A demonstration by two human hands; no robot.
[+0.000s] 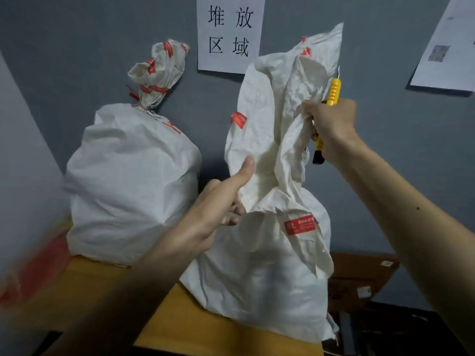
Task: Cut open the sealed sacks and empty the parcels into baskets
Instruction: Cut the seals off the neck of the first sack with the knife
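The main risk is the knife (334, 91): the right hand (331, 127) grips its yellow handle and a bunch of sack cloth in the same fist, and a thin blade appears to stick out at the top, close to the raised flap. A tug on the cloth could drag the blade across the fabric, or toward the left hand (216, 214) if the two hands come together. The left hand's thumb presses on the loose neck of the open sack (257, 265), with the fingers curled into a fold below. That sack stands on the table (90, 283) close to its front right corner, its mouth slack and pulled upward. Being soft and top-heavy, it could slump or slide off that corner if lifted unevenly, spilling whatever is inside, which is hidden. The tied sack (128, 181) stands just beside it on the left, its neck bound with a red tie (154, 89), so there is little room to swing that way. The wall (77, 47) with its paper sign (228, 34) closes off the back. Free room lies toward the person and to the right, above a cardboard box (359, 276) that sits lower down.
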